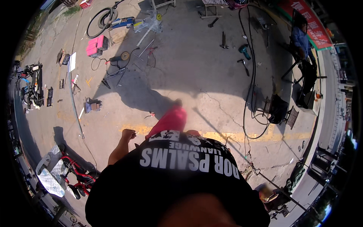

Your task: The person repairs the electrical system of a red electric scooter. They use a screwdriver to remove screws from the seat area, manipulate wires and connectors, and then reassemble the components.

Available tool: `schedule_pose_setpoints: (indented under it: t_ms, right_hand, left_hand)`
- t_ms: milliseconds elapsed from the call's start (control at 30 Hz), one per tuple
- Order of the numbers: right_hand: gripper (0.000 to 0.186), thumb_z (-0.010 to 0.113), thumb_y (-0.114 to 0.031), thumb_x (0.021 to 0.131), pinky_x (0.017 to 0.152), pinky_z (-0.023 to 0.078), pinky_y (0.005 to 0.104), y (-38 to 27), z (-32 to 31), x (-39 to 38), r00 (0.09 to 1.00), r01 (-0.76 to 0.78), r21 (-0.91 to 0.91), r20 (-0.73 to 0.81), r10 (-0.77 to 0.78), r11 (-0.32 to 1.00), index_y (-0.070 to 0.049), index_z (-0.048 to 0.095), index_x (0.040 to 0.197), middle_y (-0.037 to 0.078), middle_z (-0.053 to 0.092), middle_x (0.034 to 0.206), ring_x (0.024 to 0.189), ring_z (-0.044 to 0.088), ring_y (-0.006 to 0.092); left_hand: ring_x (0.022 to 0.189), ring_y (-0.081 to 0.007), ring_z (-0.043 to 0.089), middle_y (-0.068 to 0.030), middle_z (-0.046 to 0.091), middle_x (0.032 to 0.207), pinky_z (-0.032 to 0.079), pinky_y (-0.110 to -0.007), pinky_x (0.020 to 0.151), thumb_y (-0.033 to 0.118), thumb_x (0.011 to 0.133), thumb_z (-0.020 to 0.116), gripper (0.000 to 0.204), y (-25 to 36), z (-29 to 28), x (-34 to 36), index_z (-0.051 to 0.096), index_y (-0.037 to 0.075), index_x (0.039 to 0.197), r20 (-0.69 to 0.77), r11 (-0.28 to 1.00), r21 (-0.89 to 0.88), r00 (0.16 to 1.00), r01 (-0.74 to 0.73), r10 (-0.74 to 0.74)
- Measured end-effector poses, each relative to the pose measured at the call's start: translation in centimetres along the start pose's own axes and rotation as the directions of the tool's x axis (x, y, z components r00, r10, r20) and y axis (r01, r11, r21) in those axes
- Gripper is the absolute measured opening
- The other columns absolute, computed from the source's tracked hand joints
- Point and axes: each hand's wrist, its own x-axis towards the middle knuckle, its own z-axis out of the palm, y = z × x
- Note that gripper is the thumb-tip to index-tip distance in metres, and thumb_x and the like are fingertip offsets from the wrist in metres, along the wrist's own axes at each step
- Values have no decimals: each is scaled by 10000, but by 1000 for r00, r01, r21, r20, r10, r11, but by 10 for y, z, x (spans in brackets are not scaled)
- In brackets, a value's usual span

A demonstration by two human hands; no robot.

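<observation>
My left hand (129, 134) hangs beside my body at the left, its fingers curled closed. A small pale speck shows by the fingers, too small to name. My right hand is out of sight; my black T-shirt (181, 189) fills that side. One leg in pink trousers (170, 122) is stretched forward over the concrete. Nearest the left hand on the ground are a small red piece (152, 114) and, further left, a blocky metal vise-like tool (92, 105). Both lie well apart from the hand.
Ahead lie an angle grinder (120, 58), a pink toolbox (97, 46), a hammer (224, 40), a teal power drill (245, 52) and several metal rods. A black hose (245, 98) loops down the right. A red cycle (77, 178) stands back left; a person (300, 39) sits far right.
</observation>
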Motion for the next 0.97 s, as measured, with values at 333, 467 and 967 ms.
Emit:
schedule_pose_setpoints:
  t_ms: [333,467,967]
  right_hand:
    - [403,518,-348,922,408,485,373,-258,-32,133,986,52,-278,167,-5,959,52,555,940,162,579,608,440,596,268]
    - [445,507,-397,913,362,449,390,-392,-46,222,969,-212,-114,102,224,971,45,546,884,142,531,583,396,541,267]
    - [326,607,-295,903,325,447,391,-811,-91,490,988,-157,15,-3,157,987,20,520,907,129,547,625,403,571,267]
  left_hand:
    - [697,-175,678,-88,676,831,550,-288,620,138,955,551,244,478,310,34,655,-28,1100,401,829,49,771,-557,494]
    - [699,-187,683,-106,678,841,545,-288,605,136,946,545,249,543,336,52,653,-36,1089,299,862,129,848,-490,437]
    - [733,-130,652,-108,694,866,504,-252,671,275,874,659,215,645,235,169,720,107,994,49,755,588,944,-290,325]
